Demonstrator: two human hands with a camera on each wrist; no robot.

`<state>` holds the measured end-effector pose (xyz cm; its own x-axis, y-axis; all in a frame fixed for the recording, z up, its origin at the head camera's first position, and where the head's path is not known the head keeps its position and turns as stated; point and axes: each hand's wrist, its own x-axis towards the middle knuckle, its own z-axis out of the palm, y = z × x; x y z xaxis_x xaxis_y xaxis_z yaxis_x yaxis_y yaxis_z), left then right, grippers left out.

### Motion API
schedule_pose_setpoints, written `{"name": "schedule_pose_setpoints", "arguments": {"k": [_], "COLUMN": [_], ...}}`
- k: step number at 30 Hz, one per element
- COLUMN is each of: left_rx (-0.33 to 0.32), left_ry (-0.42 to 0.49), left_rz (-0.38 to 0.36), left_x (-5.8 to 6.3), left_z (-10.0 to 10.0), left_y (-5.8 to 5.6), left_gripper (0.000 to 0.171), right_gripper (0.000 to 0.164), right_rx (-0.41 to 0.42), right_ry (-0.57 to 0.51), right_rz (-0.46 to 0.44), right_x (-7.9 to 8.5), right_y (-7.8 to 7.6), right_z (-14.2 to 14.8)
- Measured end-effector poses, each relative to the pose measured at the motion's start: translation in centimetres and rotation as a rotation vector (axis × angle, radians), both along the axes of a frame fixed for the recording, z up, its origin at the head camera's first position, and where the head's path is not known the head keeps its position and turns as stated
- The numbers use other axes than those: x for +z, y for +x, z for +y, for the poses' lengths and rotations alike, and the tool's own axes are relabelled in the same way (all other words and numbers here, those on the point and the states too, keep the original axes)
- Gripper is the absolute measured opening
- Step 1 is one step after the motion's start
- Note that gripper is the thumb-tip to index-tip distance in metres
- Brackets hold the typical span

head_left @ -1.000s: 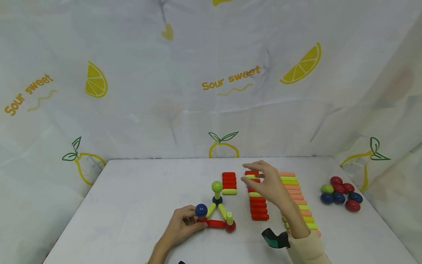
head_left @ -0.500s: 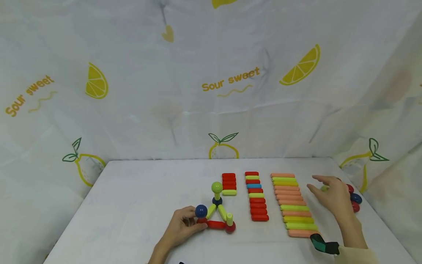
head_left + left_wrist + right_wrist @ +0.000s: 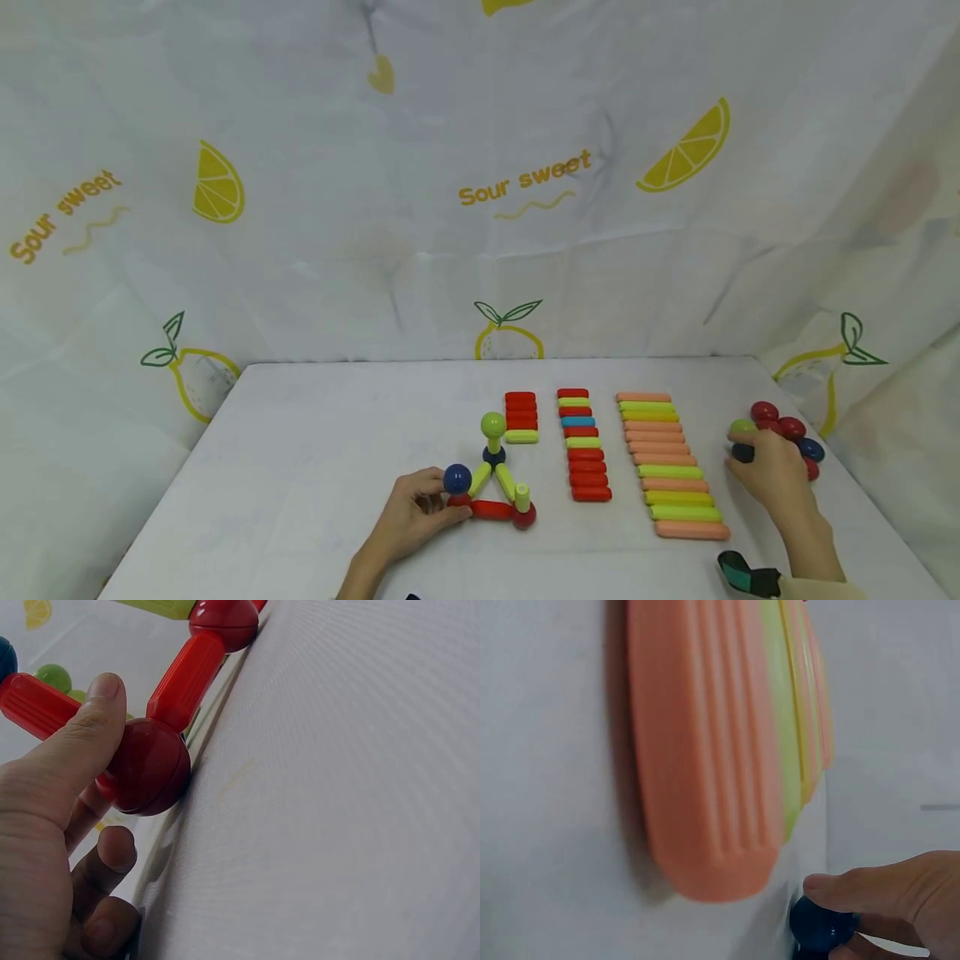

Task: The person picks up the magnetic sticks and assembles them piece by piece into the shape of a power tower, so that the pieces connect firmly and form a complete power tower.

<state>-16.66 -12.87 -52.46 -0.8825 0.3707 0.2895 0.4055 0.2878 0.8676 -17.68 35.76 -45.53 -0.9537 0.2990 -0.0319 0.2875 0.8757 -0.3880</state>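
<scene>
With thumb and fingers, my left hand [image 3: 414,510] grips a red ball [image 3: 150,766] at the near left corner of a triangular rod-and-ball frame [image 3: 491,510]. From that corner a red rod [image 3: 39,706] stands up to a blue ball [image 3: 457,478]. The other corners carry a lime rod [image 3: 522,497], bare on top, and another topped by a green ball [image 3: 492,424]. Over at the right, my right hand [image 3: 776,477] pinches a dark blue ball [image 3: 821,924] at the near left of the loose ball group, partly hiding the others.
Long orange, lime and yellow rods [image 3: 663,450] lie in a column left of my right hand. Shorter, mostly red rods [image 3: 588,467] form a column beside them, with a small stack of short rods [image 3: 521,412] behind the frame. Several loose balls [image 3: 791,428] sit near the table's right edge.
My right hand has swung right, from above the short rods over to the loose balls, and its fingers have closed round a blue one. The left hand and the frame have stayed put.
</scene>
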Motion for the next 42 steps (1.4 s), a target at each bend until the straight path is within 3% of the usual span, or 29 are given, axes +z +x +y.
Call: {"name": "schedule_pose_setpoints", "arguments": {"k": [5, 10, 14, 20, 25, 31, 42], "left_rx": [-0.002, -0.004, -0.006, 0.001, 0.008, 0.002, -0.004], "left_ry": [0.005, 0.006, 0.008, -0.002, -0.008, 0.003, 0.020], "left_rz": [0.009, 0.016, 0.016, 0.002, -0.006, 0.016, 0.055], "left_x": [0.0, -0.1, 0.0, 0.0, 0.1, 0.0, -0.1], "left_z": [0.0, 0.0, -0.1, -0.1, -0.1, 0.0, 0.0], "left_y": [-0.1, -0.1, -0.1, 0.0, 0.1, 0.0, 0.0], "left_gripper": [0.016, 0.016, 0.016, 0.016, 0.017, 0.020, 0.020], "right_gripper": [0.052, 0.051, 0.047, 0.043, 0.039, 0.034, 0.033], "right_rx": [-0.015, 0.014, 0.112, 0.313, 0.503, 0.678, 0.729], "right_ry": [0.004, 0.030, 0.017, -0.206, -0.390, -0.451, -0.449], "right_rz": [-0.027, 0.124, 0.317, 0.444, 0.412, 0.330, 0.225], "right_x": [-0.3, 1.1, 3.6, 7.0, 7.5, 7.0, 5.7], "right_y": [0.3, 0.8, 1.3, 2.1, 2.8, 3.5, 3.8], "right_z": [0.2, -0.8, -3.5, -10.4, -16.7, -21.4, -23.3]}}
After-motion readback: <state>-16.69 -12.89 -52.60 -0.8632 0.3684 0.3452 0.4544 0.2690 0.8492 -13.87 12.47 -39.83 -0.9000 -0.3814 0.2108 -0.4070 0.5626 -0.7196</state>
